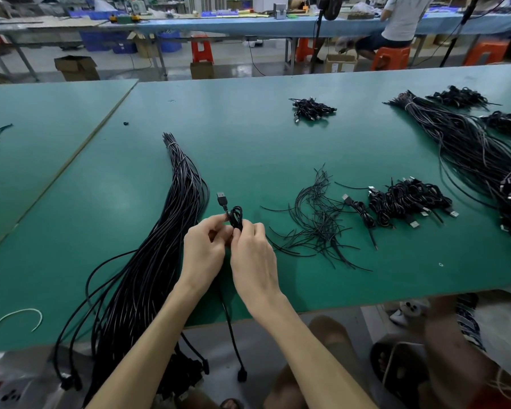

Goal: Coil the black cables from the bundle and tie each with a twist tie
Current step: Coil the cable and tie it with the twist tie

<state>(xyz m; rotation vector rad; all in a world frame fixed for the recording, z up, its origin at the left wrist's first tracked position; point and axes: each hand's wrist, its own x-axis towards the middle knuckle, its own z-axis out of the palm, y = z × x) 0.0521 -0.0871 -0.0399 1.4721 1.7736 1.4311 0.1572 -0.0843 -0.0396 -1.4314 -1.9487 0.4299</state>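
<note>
Left hand (202, 249), right hand (254, 252): grips pinch thin black cable coil (236, 216) mid-frame; coil upright, loose tail (227, 314) hangs bottom-centre.

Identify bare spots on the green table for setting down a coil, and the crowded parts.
Bare: between the long black cable bundle and the small far heap of coiled black cables; the near right edge of the green table. Crowded: around the loose black twist ties and the pile of tied black coils.
</note>
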